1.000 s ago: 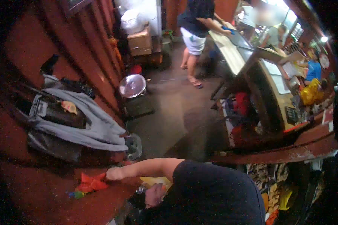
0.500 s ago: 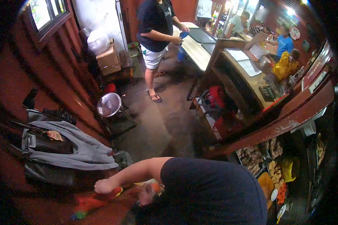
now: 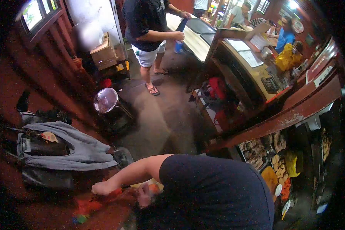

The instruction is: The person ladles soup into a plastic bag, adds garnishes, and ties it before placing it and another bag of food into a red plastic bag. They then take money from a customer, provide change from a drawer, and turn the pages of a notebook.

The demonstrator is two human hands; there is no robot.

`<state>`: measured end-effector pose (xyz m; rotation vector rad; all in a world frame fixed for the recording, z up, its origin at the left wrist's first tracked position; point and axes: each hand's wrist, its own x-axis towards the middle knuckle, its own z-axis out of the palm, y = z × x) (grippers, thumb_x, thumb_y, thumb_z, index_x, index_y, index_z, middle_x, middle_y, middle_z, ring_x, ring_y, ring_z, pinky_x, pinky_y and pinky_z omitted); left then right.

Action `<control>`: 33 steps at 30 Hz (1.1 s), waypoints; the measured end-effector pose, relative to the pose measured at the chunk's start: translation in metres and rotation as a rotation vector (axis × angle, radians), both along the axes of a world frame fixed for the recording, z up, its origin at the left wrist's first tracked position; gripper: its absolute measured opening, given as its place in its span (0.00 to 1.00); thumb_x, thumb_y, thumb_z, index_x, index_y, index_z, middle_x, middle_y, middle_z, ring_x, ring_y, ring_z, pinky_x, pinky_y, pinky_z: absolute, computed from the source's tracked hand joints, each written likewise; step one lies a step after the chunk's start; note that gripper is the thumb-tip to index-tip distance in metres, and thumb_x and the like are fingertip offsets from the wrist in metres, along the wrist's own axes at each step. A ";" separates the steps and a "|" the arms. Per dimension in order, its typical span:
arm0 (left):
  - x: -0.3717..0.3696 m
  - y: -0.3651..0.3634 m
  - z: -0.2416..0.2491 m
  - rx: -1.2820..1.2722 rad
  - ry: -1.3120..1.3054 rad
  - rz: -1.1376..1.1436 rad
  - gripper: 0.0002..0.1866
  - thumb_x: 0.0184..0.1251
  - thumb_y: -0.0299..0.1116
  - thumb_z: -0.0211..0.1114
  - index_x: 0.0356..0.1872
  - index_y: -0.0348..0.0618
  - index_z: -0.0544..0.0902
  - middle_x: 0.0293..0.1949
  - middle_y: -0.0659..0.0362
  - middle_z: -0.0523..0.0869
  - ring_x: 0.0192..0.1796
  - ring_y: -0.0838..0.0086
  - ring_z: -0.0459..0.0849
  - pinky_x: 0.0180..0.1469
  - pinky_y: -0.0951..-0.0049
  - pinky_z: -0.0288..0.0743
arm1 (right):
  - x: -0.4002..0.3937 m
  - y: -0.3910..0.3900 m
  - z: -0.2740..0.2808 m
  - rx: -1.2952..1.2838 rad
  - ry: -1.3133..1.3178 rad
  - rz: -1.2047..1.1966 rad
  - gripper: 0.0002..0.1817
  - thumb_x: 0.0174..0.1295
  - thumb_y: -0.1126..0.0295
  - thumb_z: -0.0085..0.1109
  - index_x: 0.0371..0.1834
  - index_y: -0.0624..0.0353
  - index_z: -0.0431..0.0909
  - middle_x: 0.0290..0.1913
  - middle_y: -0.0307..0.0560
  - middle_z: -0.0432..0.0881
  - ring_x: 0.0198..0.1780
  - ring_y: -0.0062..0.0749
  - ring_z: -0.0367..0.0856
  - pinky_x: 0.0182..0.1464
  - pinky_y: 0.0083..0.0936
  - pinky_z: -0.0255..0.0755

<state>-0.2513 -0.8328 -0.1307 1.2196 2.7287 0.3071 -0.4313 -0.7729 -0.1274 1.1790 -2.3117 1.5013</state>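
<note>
Neither my left hand nor my right hand shows in the head view. Close in front, a person in a black T-shirt [image 3: 214, 188] bends low toward the left. That person's bare arm [image 3: 138, 172] stretches out to a closed hand [image 3: 101, 188]. Beside this hand are blurred red and orange things [image 3: 90, 207] with a small green and blue patch at their lower end; their kind cannot be made out. A grey garment [image 3: 84, 153] hangs on the left, just above the hand.
A round-topped stool [image 3: 106, 100] stands by the left wall, with cardboard boxes [image 3: 103, 53] behind it. Another person [image 3: 147, 34] holds a dark blue cloth [image 3: 182, 25] beside a long table [image 3: 195, 46]. A wooden counter [image 3: 237, 57] and food trays [image 3: 253, 151] lie to the right.
The view has shifted slightly, so most things sit further left and higher. The standing person has raised and spread the blue cloth. The bending person's arm stays stretched out to the left.
</note>
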 end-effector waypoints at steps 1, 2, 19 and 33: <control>-0.004 -0.001 0.000 0.013 -0.003 0.000 0.18 0.65 0.43 0.53 0.42 0.38 0.77 0.37 0.49 0.82 0.42 0.59 0.79 0.39 0.62 0.72 | 0.006 0.005 0.008 0.034 0.004 0.011 0.18 0.41 0.61 0.55 0.27 0.68 0.71 0.28 0.65 0.74 0.37 0.64 0.72 0.37 0.48 0.68; -0.011 -0.004 -0.004 0.030 -0.070 0.033 0.18 0.65 0.43 0.53 0.42 0.37 0.77 0.36 0.50 0.82 0.41 0.59 0.79 0.38 0.62 0.72 | 0.010 0.006 0.013 0.066 0.008 0.023 0.17 0.41 0.62 0.55 0.28 0.67 0.71 0.28 0.64 0.74 0.37 0.63 0.73 0.37 0.47 0.68; -0.043 0.024 -0.039 0.159 -0.778 0.375 0.18 0.65 0.42 0.52 0.34 0.33 0.79 0.26 0.51 0.82 0.29 0.68 0.78 0.30 0.65 0.70 | 0.054 0.116 -0.050 0.719 -0.132 0.132 0.12 0.56 0.63 0.51 0.42 0.50 0.76 0.37 0.51 0.80 0.40 0.47 0.79 0.39 0.40 0.73; -0.105 0.281 -0.048 0.276 -0.612 0.248 0.20 0.65 0.42 0.52 0.37 0.28 0.77 0.31 0.43 0.81 0.32 0.60 0.78 0.38 0.65 0.69 | 0.337 0.583 -0.190 1.077 -1.007 -0.897 0.11 0.53 0.68 0.52 0.37 0.55 0.80 0.38 0.48 0.82 0.40 0.40 0.81 0.42 0.36 0.74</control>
